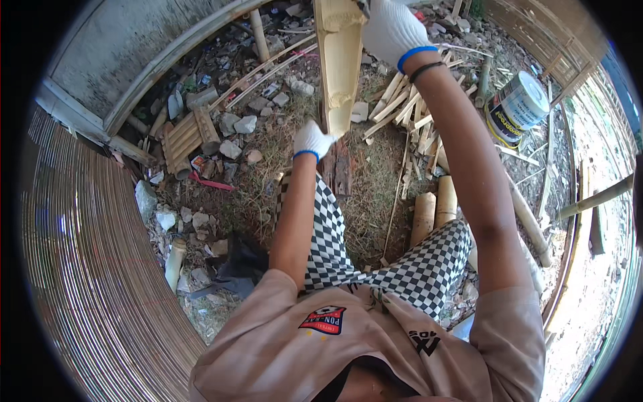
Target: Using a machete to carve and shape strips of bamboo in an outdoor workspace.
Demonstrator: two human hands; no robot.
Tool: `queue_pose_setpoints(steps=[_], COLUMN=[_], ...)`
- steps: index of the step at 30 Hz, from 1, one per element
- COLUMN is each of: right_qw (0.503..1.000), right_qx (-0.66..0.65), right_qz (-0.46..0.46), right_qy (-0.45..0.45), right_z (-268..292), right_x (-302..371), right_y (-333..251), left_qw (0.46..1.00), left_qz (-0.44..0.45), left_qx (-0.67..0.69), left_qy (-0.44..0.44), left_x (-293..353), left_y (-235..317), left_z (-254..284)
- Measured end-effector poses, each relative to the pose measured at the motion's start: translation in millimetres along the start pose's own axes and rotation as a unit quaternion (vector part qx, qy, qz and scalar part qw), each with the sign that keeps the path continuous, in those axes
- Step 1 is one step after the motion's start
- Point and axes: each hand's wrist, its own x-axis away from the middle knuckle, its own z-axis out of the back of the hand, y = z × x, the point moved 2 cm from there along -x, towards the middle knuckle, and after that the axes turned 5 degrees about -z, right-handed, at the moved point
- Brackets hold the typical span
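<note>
A split bamboo length lies lengthwise in front of me, its pale hollow side up and its node walls showing. The near end rests by a weathered piece of wood on the ground. My left hand, in a white knit glove with a blue cuff, is closed on the left edge of that near end. Beside the far right edge of the bamboo is my right hand, gloved the same way. Its fingers are curled around something dark at the picture's top edge, mostly hidden by the glove and cut off.
Right of the bamboo lies a pile of split bamboo strips. Farther right stands a paint bucket. Two bamboo stubs are by my right knee. Rubble and a bamboo panel lie left, near a woven bamboo wall.
</note>
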Motion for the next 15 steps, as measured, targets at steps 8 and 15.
queue_pose_setpoints(steps=[8,15], right_qw=[0.985,0.992], right_qx=[-0.065,-0.05], right_qz=[-0.126,-0.114], right_qy=[-0.097,0.006], right_z=[44,98], right_x=[4,-8], right_y=[-12,-47], left_qw=[0.971,0.905], left_qz=[-0.107,-0.185], left_qx=[0.146,0.186], left_qy=[0.154,0.335], left_x=[-57,-59], left_y=[30,66], left_z=[-13,-19])
